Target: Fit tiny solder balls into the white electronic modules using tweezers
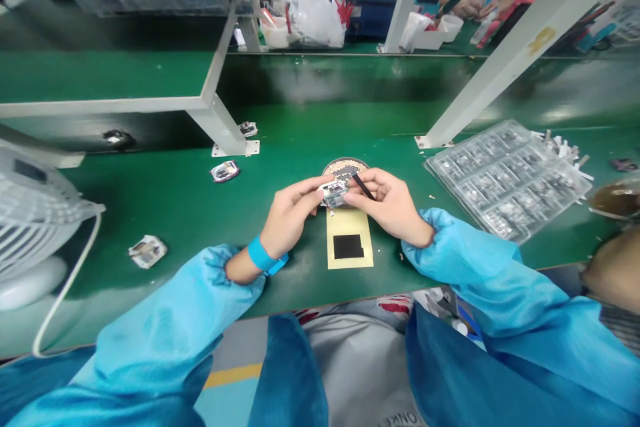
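A small silvery electronic assembly [333,194] is held between both hands above the green bench. My left hand [290,215] pinches its left side with thumb and fingers. My right hand [390,205] is closed around a slim black stick-like tool [363,187], whose exact kind I cannot make out. The right thumb and fingertip also rest at the assembly's right edge. Just behind the hands lies a round dish [344,163] of tiny parts, partly hidden. Under and in front of them is a pale yellow sheet [351,221] bearing a black rectangle [349,247].
Clear compartment trays [507,177] with small assemblies lie at the right. Loose assemblies [225,171] and a white housing [147,251] sit leftward, near a white fan [37,213]. White shelf legs [227,123] stand on the bench. Across it, a co-worker's hands [467,7] are visible.
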A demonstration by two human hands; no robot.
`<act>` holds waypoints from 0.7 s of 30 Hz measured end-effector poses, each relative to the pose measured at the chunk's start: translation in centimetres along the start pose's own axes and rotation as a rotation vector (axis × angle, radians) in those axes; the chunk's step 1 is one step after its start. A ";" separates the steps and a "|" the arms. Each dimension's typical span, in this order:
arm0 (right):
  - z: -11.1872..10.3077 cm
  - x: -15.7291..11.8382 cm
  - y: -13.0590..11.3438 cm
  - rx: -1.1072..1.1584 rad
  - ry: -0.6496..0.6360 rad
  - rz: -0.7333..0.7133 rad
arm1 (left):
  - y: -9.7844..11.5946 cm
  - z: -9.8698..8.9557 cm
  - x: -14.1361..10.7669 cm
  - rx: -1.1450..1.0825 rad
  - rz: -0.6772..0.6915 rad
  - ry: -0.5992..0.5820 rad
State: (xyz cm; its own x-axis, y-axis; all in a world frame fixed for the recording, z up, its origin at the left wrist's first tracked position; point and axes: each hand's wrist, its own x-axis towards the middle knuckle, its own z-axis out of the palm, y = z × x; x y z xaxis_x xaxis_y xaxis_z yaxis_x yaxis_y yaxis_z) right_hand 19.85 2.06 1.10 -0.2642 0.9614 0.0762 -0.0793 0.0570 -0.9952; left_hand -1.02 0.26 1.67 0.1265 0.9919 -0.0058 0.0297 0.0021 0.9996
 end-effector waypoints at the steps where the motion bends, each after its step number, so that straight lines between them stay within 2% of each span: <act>1: 0.0 0.0 0.1 0.000 0.008 0.003 | 0.1 0.1 -0.1 0.012 0.016 -0.004; 8: -0.3 0.3 0.6 0.020 0.017 0.041 | 0.0 0.7 -0.6 -0.002 0.070 -0.068; 12: -0.4 0.4 0.6 0.044 0.027 0.061 | -0.2 0.7 -0.5 0.124 0.147 -0.073; 21: -0.4 0.4 0.3 0.058 0.023 0.099 | -0.2 0.9 -0.8 0.418 0.319 0.001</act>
State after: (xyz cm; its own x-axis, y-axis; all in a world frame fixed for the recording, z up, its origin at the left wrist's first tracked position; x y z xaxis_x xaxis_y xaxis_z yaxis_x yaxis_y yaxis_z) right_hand 20.06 2.57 0.76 -0.2511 0.9676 -0.0246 -0.1094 -0.0536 -0.9925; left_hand -0.21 -0.61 1.44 0.1934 0.9350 0.2973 0.3830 -0.3509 0.8545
